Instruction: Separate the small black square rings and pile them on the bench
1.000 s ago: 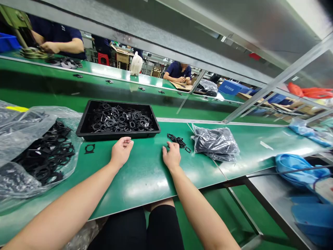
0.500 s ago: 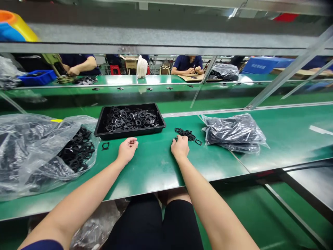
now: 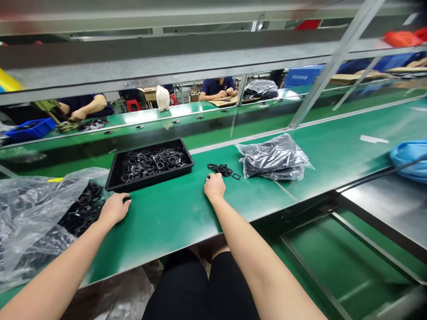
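Note:
My left hand (image 3: 115, 208) is low over the table by the near left corner of the black tray (image 3: 150, 181), fingers curled downward. A dark edge shows between its thumb and fingers, too little to name. My right hand (image 3: 214, 186) is closed at the near side of a small pile of flat black plastic rings (image 3: 223, 169). Something black, apparently one such ring, shows at its fingertips. One loose black ring (image 3: 236, 176) lies just right of the pile. Many similar black parts (image 3: 153, 161) fill the tray.
A large clear plastic bag (image 3: 30, 213) of black parts (image 3: 83, 209) lies open at the left. A closed bag of dark parts (image 3: 275, 158) lies at the right. Metal posts (image 3: 333, 66) and a shelf cross above the green table (image 3: 173, 222). Co-workers sit beyond.
My left hand has moved left, to where a single black part lay by the tray; that part is now hidden. My right hand stays at the pile. The view has turned right.

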`<action>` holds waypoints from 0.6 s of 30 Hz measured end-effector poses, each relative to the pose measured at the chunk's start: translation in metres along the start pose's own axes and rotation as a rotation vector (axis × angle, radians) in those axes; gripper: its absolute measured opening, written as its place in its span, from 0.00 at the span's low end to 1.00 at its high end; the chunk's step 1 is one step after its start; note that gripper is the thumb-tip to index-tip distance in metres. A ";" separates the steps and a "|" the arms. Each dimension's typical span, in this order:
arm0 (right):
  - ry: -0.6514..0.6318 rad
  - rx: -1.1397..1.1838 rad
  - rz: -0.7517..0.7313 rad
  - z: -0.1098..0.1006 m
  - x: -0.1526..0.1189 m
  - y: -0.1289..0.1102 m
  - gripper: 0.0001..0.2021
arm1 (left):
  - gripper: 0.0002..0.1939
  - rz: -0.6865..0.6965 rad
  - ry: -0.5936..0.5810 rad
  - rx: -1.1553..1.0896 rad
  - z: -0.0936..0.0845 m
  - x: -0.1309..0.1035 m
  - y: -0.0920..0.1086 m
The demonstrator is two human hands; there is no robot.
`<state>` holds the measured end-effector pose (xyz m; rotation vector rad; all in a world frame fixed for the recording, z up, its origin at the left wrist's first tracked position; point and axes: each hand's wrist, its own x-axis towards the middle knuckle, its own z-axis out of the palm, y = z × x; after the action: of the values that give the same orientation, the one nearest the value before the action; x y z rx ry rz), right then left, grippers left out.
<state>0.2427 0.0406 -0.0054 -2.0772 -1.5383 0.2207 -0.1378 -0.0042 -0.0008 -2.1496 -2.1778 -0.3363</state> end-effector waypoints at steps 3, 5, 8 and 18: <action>0.025 0.076 0.013 -0.001 -0.001 0.001 0.10 | 0.21 0.027 -0.010 -0.064 -0.001 0.000 0.017; 0.040 0.135 0.005 -0.002 -0.002 0.002 0.09 | 0.22 0.029 -0.004 -0.130 -0.002 -0.002 0.032; 0.027 0.232 0.005 -0.005 -0.003 0.003 0.08 | 0.21 0.039 0.013 -0.281 0.000 -0.004 0.059; 0.057 0.383 0.048 -0.003 0.000 0.007 0.10 | 0.17 0.372 0.145 -0.466 0.027 -0.003 0.150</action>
<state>0.2496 0.0381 -0.0062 -1.8018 -1.2955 0.4341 0.0140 -0.0012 -0.0110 -2.5941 -1.6957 -1.0135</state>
